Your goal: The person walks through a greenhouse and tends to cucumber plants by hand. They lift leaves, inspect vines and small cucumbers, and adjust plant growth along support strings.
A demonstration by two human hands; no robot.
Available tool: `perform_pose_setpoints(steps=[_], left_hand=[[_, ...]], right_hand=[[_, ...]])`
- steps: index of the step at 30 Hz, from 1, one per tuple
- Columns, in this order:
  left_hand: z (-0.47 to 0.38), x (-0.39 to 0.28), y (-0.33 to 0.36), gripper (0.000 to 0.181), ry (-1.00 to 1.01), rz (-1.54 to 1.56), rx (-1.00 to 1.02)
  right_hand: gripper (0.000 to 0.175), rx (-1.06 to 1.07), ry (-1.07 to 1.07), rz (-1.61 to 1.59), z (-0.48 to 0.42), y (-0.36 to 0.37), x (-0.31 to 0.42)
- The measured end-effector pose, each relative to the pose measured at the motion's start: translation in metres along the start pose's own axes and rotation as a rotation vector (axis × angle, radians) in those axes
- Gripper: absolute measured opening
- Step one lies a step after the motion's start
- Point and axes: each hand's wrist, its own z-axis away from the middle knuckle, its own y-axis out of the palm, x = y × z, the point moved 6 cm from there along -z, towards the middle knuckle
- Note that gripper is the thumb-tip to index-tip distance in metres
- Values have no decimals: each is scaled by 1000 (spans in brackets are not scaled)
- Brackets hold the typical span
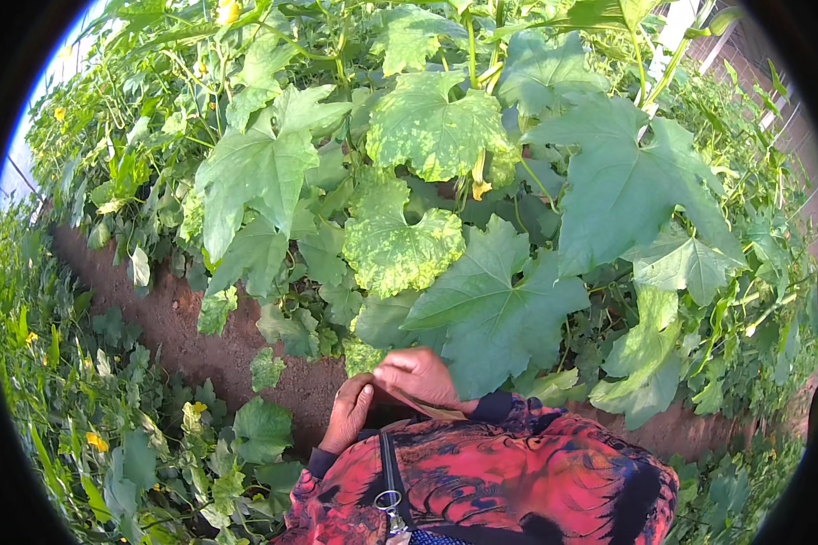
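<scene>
Close to the body, my left hand [349,414] and my right hand [420,375] meet with their fingers together. Both pinch the edge of a brownish flap [419,403] that runs from the fingertips toward the right wrist; I cannot tell if it is cloth or paper. The dark space under it is shaded. Just beyond the right knuckles hangs a large lobed green leaf [497,303] of a climbing gourd vine. Higher up, a yellow-mottled leaf [405,245] and another mottled leaf [440,126] face me. A withering yellow flower [480,187] dangles below the upper one.
A strip of bare brown soil [157,320] runs between the vine row and low foliage [136,456] at left. Broad leaves [630,180] overhang on the right. A patterned red jacket [511,470] with an undone zip [390,470] fills the bottom.
</scene>
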Motion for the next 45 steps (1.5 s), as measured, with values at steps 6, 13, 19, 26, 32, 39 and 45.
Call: perform_pose_setpoints(steps=[6, 13, 19, 26, 32, 39, 45], left_hand=[[-19, 2, 6, 29, -2, -31, 266], [-94, -131, -4, 28, 350, -260, 234], [-156, -289, -1, 62, 1017, -776, -328], [-238, -299, -52, 37, 984, -538, -619], [-245, -257, -92, 24, 750, -18, -541], [-217, -244, -86, 34, 793, 18, -415], [-182, -236, -80, 37, 845, 11, -327]], right_hand=[[17, -640, -265, -115, -12, -110, 48], [32, -734, -106, -427, -20, -149, 1], [25, -624, -5, -389, -18, -144, -44], [20, -563, 80, -377, 3, -129, -56], [17, -670, 94, -400, 24, -130, -64], [18, -676, 39, -345, 17, -134, -33], [19, -718, -111, -298, -3, -141, -4]])
